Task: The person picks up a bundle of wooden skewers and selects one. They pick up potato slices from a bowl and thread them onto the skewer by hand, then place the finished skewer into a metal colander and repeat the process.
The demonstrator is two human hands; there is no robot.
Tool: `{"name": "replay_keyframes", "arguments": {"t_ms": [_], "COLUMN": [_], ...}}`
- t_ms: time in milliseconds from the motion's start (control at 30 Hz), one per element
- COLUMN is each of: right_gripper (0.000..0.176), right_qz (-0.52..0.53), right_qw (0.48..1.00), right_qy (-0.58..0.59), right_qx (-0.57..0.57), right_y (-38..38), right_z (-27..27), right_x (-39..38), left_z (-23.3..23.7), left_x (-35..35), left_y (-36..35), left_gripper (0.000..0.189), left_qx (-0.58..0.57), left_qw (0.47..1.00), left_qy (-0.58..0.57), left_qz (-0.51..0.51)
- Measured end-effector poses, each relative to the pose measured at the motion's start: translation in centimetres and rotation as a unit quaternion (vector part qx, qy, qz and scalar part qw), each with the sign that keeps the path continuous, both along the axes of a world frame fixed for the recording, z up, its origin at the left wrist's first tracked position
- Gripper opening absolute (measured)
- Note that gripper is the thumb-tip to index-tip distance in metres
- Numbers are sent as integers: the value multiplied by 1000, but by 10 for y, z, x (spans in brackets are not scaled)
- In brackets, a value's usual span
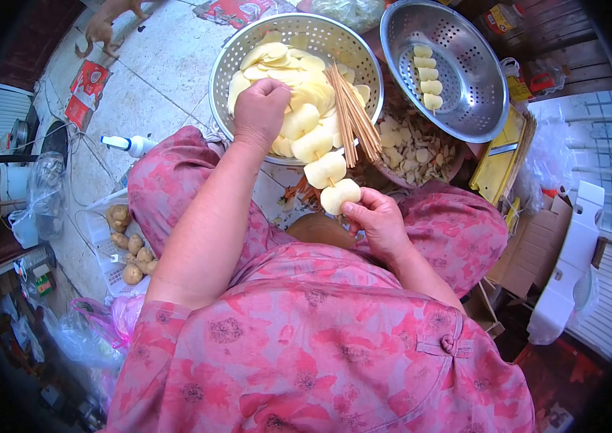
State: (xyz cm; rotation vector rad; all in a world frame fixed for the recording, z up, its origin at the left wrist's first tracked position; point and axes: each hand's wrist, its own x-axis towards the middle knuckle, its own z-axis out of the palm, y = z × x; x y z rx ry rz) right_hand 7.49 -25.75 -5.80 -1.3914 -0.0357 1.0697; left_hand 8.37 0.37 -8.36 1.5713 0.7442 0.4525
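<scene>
On my feed, the relation that matters is the loaded skewer [313, 146] strung between both hands, long axis slanting from upper left down to lower right, over the near rim of the colander [221, 72]. Left hand [262, 108] is at the far end, closed, fingertips pinched together on what I read as the stick's tip. Right hand [376, 220] is at the near end, thumb and fingers gripping the lowest slice by its edge. Right is closer to the torso; left hangs over the slice pile [271, 58]. Bundle of bare sticks [353, 119] lies just right of the skewer, slanting the same general way: thin, straight, brown, wood or bamboo by the look. Slices are pale yellow, thin, rounded, moist-looking, probably potato. Colander is shiny perforated metal. Well right of it, a perforated metal basin [480, 86] carries a second skewer [428, 74], pointing roughly away from the torso. Rough-skinned brown potatoes [118, 216] sit far left. Exact grip under the left fingers: can't tell.
</scene>
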Motion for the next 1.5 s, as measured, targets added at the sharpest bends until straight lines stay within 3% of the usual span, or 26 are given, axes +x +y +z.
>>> {"name": "replay_keyframes", "arguments": {"t_ms": [133,200,433,500,633,900,1300,1500], "right_gripper": [13,12,12,12,11,11,15,16], "right_qz": [-13,-6,9,10,13,17,-34,-32], "right_qw": [1000,1000,999,999,999,998,999,998], "right_qy": [-6,-11,-35,-33,-32,-52,-41,-54], "right_qx": [-2,-4,1,2,5,-10,-6,-13], "right_y": [1,0,0,-1,-2,-3,-1,1], "right_z": [2,0,1,1,0,-4,0,0], "right_x": [1,1,-1,-1,-1,-5,-5,-3], "left_z": [0,5,7,12,9,31,23,36], "left_x": [1,2,3,3,3,-2,-11,-9], "left_y": [-6,-8,-13,-13,-5,-12,-21,-27], "left_gripper": [20,16,13,18,18,29,25,31], "left_qx": [-47,-100,-98,-221,-278,-451,-439,-397], "left_qw": [999,994,992,971,952,890,896,916], "left_qy": [7,-32,-63,-79,-102,-39,-56,-48], "left_qz": [-14,32,38,52,85,60,-46,-37]}}
